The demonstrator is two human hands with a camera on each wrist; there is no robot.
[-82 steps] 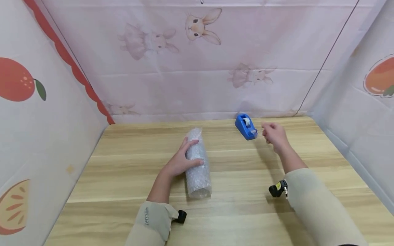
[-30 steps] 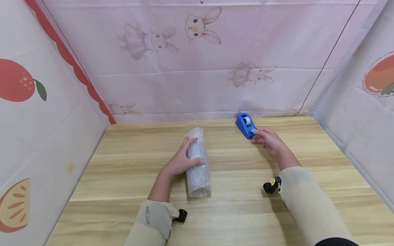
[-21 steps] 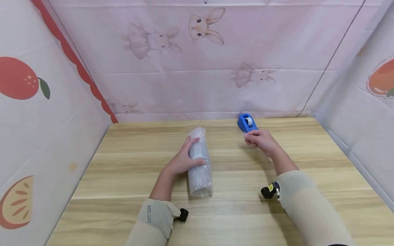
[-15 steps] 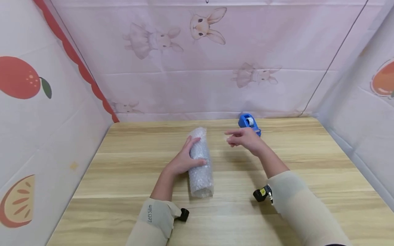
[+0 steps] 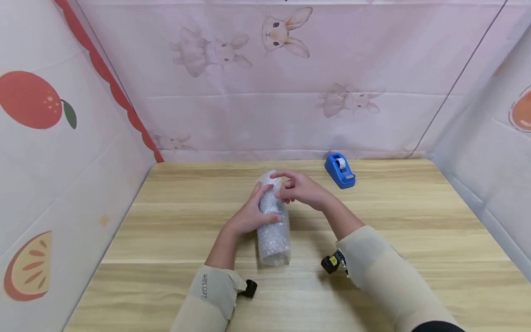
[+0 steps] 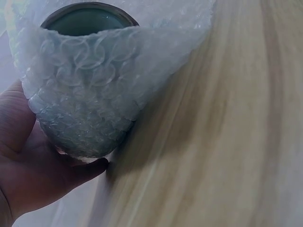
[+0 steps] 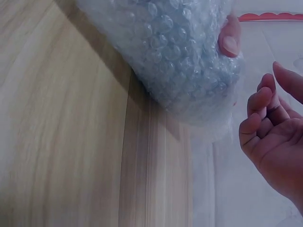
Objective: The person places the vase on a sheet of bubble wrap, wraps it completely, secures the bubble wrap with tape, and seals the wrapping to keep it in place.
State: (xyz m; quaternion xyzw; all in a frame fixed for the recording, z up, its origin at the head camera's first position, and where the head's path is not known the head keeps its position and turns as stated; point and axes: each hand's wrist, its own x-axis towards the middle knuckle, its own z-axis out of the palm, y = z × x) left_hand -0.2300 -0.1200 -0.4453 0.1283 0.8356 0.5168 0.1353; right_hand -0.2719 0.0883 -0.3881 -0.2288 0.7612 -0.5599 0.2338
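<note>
A roll of bubble wrap (image 5: pixel 274 244) lies lengthwise on the table. In the left wrist view, a dark-rimmed, greenish round vessel (image 6: pixel 87 21) shows inside its near end. My left hand (image 5: pixel 250 216) grips the roll from the left, thumb and fingers spread round it. Over the roll's far half is my right hand (image 5: pixel 304 190), index finger stretched to the far end and thumb tip at the wrap. Its other fingers curl in, as the right wrist view also shows. Clear tape cannot be made out at its fingers now.
A blue tape dispenser (image 5: pixel 341 173) stands right of the roll near the back wall. Patterned cloth walls (image 5: pixel 249 115) enclose the wooden table (image 5: pixel 178 221) at the back and both sides. Black wrist cameras (image 5: pixel 332 263) hang under both sleeves.
My right hand drew a short clear strip of tape from the dispenser and moved left to the bubble-wrap roll. My left hand kept its grip. The view turned slightly.
</note>
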